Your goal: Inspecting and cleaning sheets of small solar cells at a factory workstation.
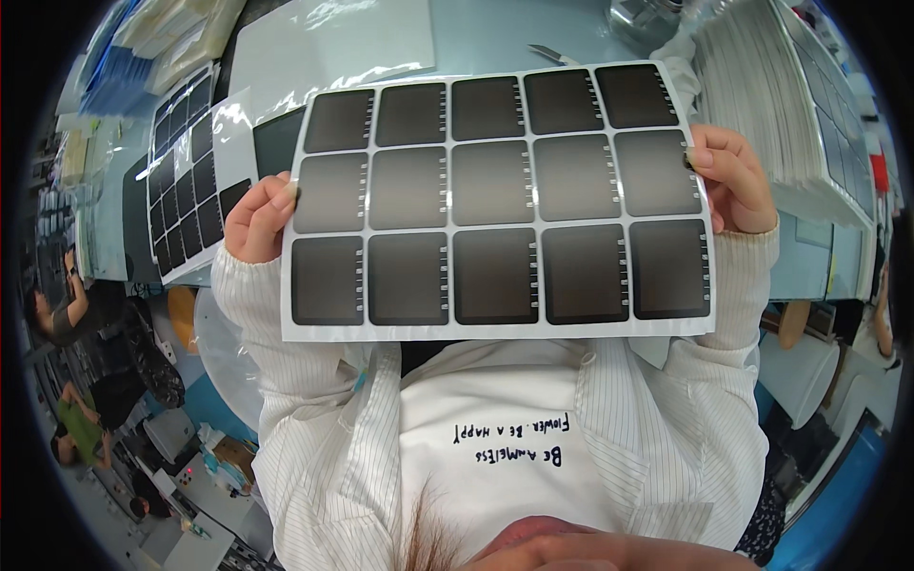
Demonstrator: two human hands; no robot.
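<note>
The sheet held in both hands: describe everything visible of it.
The sheet is white-bordered and glossy, with fifteen dark, round-cornered panels in three rows of five. The middle row looks greyer; small white marks line each panel's right edge. It could be paper or plastic. It is held up before the torso, looking uncreased, its side edges gripped by the left hand and right hand.

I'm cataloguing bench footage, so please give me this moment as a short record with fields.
Held item: white sheet, three rows of five dark rectangles
Left hand: gripping its left edge
Right hand: gripping its right edge
Far left: similar sheet
Far right: tall stack of sheets
Beyond: small knife on the table
</note>
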